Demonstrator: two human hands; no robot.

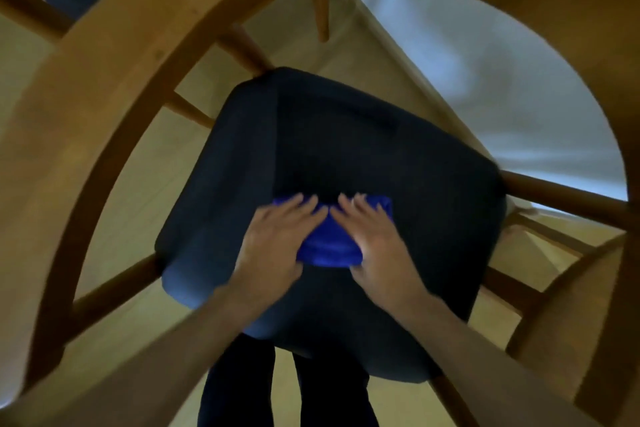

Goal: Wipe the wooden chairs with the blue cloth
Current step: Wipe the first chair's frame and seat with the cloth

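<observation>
Head view, straight down onto a wooden chair (114,87) with a dark padded seat (346,149); frame is motion-blurred.

Blue cloth (329,239) lies bunched on the seat, toward its near edge, roughly centred side to side. Left hand (277,239) lies flat on the cloth's left part, fingers straight and spread. Right hand (374,239) likewise on its right part, fingers extended; fingertips of both nearly meet over the cloth's far edge. Neither pinches; both press palm-down.

Handling, as I judge it: cloth is soft, light, limp, folds under the palms, likely drags on fabric upholstery and slides more freely on smooth wood. Best taken by bunching the middle into one palm, or kept flat under spread fingers for broad strokes.

Curved backrest rail arcs around the seat's far side; spindles join it below. Pale floor (31,55) beneath the seat; the person's dark trouser legs (284,392) at its near edge.
</observation>
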